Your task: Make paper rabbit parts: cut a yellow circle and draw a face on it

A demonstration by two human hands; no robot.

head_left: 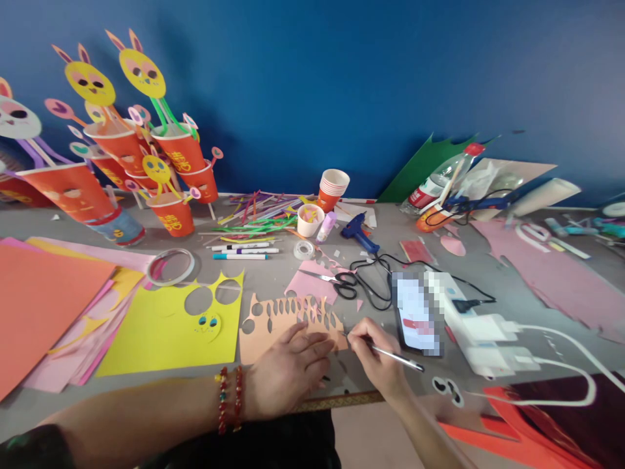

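Note:
My left hand [290, 368] lies flat, fingers stretched out, across a peach paper sheet [258, 342] with a row of cut-out holes along its top edge. In my right hand [375, 355] a pen [405, 361] is gripped, its tip by the sheet's right edge. Left of the peach sheet is a yellow paper sheet [161, 332] with round holes and a small round face [208, 326] on it. Black-handled scissors [346, 285] rest on a pink paper scrap [312, 281] just beyond my hands.
Orange paper cups [173, 215] with bunny figures crowd the back left. A phone [415, 312] and a white power strip [452, 319] with cables lie at right. Behind are a blue glue gun [360, 233], markers [239, 256], pipe cleaners [254, 225] and a bottle [439, 179].

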